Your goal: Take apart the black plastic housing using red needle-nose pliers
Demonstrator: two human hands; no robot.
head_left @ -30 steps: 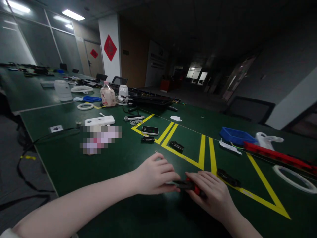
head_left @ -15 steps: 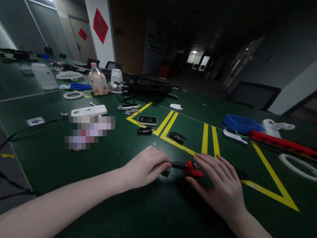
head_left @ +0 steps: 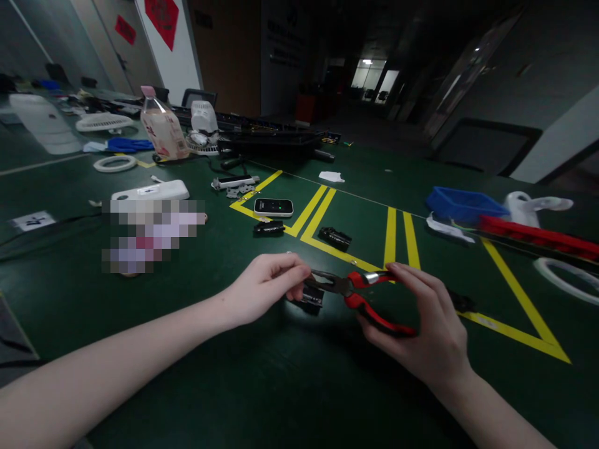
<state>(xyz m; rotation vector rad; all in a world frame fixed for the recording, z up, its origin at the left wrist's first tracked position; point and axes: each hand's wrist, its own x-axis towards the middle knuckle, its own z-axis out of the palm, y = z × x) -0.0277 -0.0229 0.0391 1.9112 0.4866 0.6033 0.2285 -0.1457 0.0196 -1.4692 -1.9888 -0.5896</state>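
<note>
Well in from the table's point(head_left: 262, 386) left edge, your right hand point(head_left: 433, 330) is holding the pliers point(head_left: 346, 286), handles spread; your left hand point(head_left: 266, 284) is pinching their tips beside a black part point(head_left: 312, 297). Squeezing now could nip those fingers.

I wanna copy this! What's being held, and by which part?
The right hand holds pliers by red handles. The left hand is at their tips, hold unclear.

We lose the tips of the pliers point(head_left: 345, 287) behind the left hand point(head_left: 269, 284), which also covers part of a black piece point(head_left: 313, 299) below them. Right of the pliers, the edge cuts off a red strip point(head_left: 547, 236).
</note>
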